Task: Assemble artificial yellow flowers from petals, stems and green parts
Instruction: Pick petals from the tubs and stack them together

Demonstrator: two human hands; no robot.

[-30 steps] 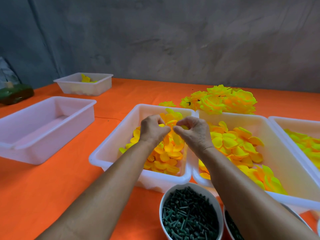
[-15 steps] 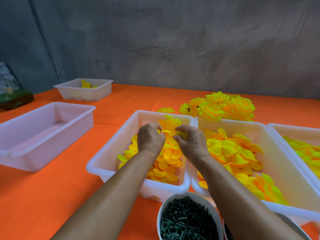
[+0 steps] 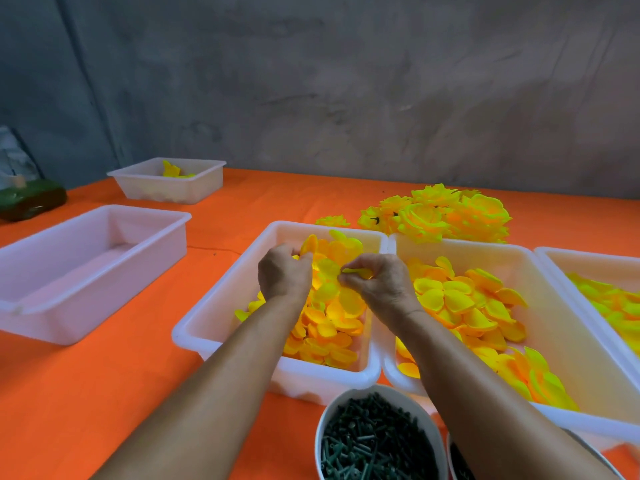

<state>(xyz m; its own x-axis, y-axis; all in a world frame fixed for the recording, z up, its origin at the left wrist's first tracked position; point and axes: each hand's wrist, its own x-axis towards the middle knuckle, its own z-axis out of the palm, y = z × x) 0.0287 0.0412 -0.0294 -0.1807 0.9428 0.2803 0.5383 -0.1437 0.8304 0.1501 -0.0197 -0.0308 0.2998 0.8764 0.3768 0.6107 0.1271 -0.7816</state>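
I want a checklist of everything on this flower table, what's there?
Surface: orange tablecloth.
Job's things: white plastic tray of yellow petals; second petal tray; white bowl of dark green stems; pile of finished yellow flowers.
Clutter: empty white tray; small far tray.
Hands: left hand curled among petals; right hand pinches a yellow petal.
Cables: nothing seen.
Surroundings: grey wall.

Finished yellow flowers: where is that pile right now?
The finished yellow flowers lie on the orange table, far side right of centre, just behind the two petal-filled trays.
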